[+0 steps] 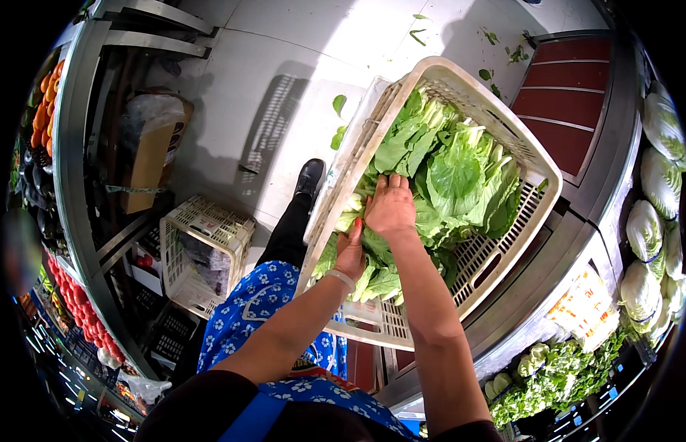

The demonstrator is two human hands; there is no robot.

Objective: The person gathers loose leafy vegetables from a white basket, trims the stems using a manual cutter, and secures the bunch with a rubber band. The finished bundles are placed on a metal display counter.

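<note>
A large off-white plastic crate (536,157) stands tilted in front of me, loaded with bunches of broad-leaved leafy greens (455,177). Inside its left part, my right hand (391,206) presses down among the leaves, fingers bent round a bunch and their tips partly hidden. My left hand (350,258) is close beside it, nearer to me, closed on the side of the same greens with the thumb up. Leaves cover most of its fingers. The slatted floor of the crate shows at the right.
Another crate (210,228) with a bagged dark item sits low at the left, near a cardboard box (153,158). Display stands flank me: carrots (47,107) and tomatoes (81,302) left, napa cabbages (644,236) right. Loose leaves (338,104) lie on the pale floor.
</note>
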